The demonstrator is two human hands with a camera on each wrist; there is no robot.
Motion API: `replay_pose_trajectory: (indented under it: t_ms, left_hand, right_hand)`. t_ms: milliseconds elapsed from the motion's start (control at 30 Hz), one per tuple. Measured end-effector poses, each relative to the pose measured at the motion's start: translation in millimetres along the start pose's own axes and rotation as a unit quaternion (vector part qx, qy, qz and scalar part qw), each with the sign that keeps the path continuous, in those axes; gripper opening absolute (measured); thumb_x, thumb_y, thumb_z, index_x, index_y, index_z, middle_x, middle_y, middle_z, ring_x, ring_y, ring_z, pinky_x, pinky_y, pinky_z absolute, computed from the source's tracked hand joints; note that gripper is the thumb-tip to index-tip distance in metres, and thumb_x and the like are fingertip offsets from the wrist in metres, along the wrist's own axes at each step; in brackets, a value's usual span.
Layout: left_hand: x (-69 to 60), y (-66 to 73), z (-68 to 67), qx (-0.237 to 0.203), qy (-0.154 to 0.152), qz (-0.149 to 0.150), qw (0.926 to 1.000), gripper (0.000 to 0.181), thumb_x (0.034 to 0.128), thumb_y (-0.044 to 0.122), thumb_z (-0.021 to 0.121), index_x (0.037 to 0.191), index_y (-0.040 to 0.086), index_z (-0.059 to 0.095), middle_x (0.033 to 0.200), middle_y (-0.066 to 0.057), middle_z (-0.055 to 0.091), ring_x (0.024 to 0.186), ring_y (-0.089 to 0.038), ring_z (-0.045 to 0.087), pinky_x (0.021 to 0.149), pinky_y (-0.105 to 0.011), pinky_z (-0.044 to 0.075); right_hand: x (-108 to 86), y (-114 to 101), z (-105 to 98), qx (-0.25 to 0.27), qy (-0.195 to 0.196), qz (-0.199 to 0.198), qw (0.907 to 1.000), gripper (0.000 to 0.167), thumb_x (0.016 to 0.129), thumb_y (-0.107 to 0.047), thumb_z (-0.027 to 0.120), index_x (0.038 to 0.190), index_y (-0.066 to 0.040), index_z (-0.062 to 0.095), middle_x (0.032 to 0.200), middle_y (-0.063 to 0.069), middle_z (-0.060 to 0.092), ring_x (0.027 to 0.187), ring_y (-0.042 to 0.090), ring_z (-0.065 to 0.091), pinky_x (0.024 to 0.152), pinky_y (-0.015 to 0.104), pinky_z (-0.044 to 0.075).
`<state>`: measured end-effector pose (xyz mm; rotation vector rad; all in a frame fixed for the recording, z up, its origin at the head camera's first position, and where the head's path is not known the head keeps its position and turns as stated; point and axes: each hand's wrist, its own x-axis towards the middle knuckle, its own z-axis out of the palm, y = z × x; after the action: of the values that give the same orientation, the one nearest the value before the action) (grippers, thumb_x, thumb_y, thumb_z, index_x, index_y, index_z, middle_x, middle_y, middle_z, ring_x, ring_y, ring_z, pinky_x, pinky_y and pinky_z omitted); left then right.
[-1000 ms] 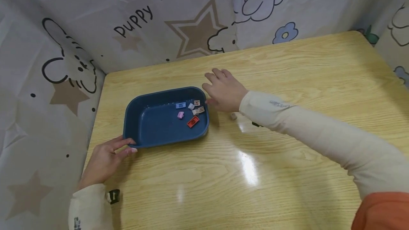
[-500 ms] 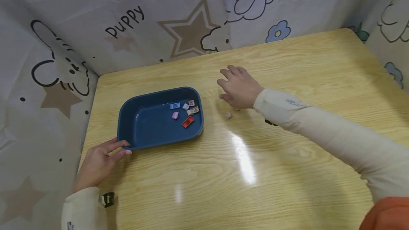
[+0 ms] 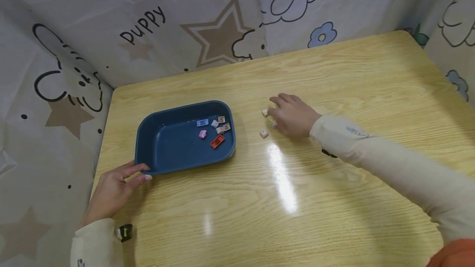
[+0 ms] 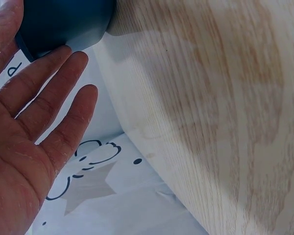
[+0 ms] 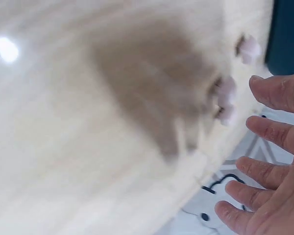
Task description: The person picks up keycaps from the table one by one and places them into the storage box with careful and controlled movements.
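A blue tray (image 3: 178, 167) on the wooden table holds a light blue piece (image 3: 202, 122), a pink piece (image 3: 202, 134), a red piece (image 3: 217, 141) and several small pale pieces (image 3: 215, 123). My left hand (image 3: 113, 190) pinches the tray's near left corner between thumb and fingers; in the left wrist view the other fingers of the left hand (image 4: 34, 132) are extended. My right hand (image 3: 295, 116) is over the table right of the tray, fingers spread and slightly bent. Beside it lie small pale pieces (image 3: 264, 133), (image 3: 265, 112); the right wrist view shows the right hand (image 5: 277, 171) holding nothing.
The table (image 3: 237, 217) reaches back to a patterned cloth (image 3: 148, 65) with stars and cartoon animals, which also hangs along the left and right sides. Dark wrist-worn items (image 3: 125, 232) show at both sleeves.
My right hand has moved right, away from the tray, and then toward me and lower, uncovering small pale pieces on the table. The left hand keeps its grip on the tray corner.
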<state>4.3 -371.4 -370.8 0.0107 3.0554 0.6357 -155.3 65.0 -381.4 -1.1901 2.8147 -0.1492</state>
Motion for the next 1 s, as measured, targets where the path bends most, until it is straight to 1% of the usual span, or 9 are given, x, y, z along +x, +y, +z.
replay_pose_trajectory:
  t_ms: [133, 233, 400, 567, 700, 833, 1000]
  left_hand:
    - [0.4, -0.4, -0.2, 0.001, -0.002, -0.004, 1.0, 0.027, 0.0854, 0.029, 0.071, 0.105, 0.01, 0.073, 0.126, -0.032, 0.058, 0.116, -0.051, 0.056, 0.092, -0.066, 0.043]
    - [0.6, -0.3, -0.3, 0.0, -0.002, -0.005, 1.0, 0.028, 0.0857, 0.029, 0.071, 0.105, 0.01, 0.073, 0.126, -0.031, 0.058, 0.116, -0.051, 0.056, 0.092, -0.066, 0.043]
    - [0.1, 0.4, -0.6, 0.002, -0.002, -0.004, 1.0, 0.028, 0.0853, 0.029, 0.071, 0.105, 0.01, 0.073, 0.125, -0.032, 0.058, 0.115, -0.05, 0.057, 0.092, -0.065, 0.044]
    - [0.4, 1.2, -0.8, 0.003, -0.008, -0.01, 0.9999, 0.029, 0.0859, 0.029, 0.071, 0.107, 0.009, 0.073, 0.124, -0.031, 0.059, 0.117, -0.05, 0.056, 0.093, -0.065, 0.043]
    - [0.4, 1.0, -0.7, 0.001, -0.006, -0.007, 1.0, 0.029, 0.086, 0.029, 0.071, 0.107, 0.009, 0.072, 0.123, -0.031, 0.06, 0.117, -0.05, 0.056, 0.092, -0.065, 0.044]
    - [0.5, 0.3, -0.1, -0.003, -0.003, -0.001, 1.0, 0.029, 0.086, 0.028, 0.071, 0.107, 0.008, 0.072, 0.121, -0.03, 0.062, 0.117, -0.05, 0.056, 0.092, -0.065, 0.044]
    - [0.7, -0.2, -0.3, -0.001, -0.007, -0.005, 1.0, 0.03, 0.0862, 0.029, 0.07, 0.107, 0.008, 0.072, 0.121, -0.029, 0.062, 0.118, -0.05, 0.055, 0.093, -0.065, 0.043]
  right_hand:
    - [-5.6, 1.5, 11.8, 0.006, -0.009, 0.005, 0.9999, 0.037, 0.093, -0.029, 0.062, 0.124, -0.008, 0.06, 0.142, 0.026, 0.046, 0.132, 0.046, 0.043, 0.109, 0.059, 0.037]
    - [-8.2, 1.7, 18.4, 0.003, -0.011, 0.006, 0.9999, 0.036, 0.092, -0.028, 0.063, 0.12, -0.006, 0.061, 0.142, 0.026, 0.046, 0.132, 0.046, 0.043, 0.108, 0.059, 0.038]
    - [-9.9, 2.9, 25.9, -0.005, 0.004, 0.002, 1.0, 0.031, 0.093, -0.026, 0.063, 0.116, -0.005, 0.064, 0.139, 0.025, 0.05, 0.129, 0.046, 0.047, 0.105, 0.059, 0.042]
    - [-10.2, 3.4, 27.0, 0.005, 0.012, 0.002, 0.9999, 0.029, 0.092, -0.026, 0.063, 0.113, -0.005, 0.065, 0.137, 0.025, 0.051, 0.128, 0.046, 0.047, 0.104, 0.058, 0.042]
    - [-10.2, 3.3, 27.1, 0.01, 0.019, 0.0, 0.9998, 0.028, 0.093, -0.028, 0.063, 0.11, -0.006, 0.066, 0.136, 0.024, 0.053, 0.128, 0.045, 0.048, 0.103, 0.058, 0.043]
    - [-10.1, 2.6, 26.9, 0.011, 0.024, -0.001, 0.9997, 0.025, 0.094, -0.026, 0.061, 0.107, -0.006, 0.067, 0.134, 0.024, 0.054, 0.127, 0.044, 0.049, 0.103, 0.058, 0.044]
    - [-8.7, 1.8, 25.6, 0.013, 0.035, -0.002, 0.9993, 0.022, 0.094, -0.024, 0.061, 0.103, -0.005, 0.067, 0.132, 0.024, 0.056, 0.128, 0.042, 0.049, 0.106, 0.057, 0.042]
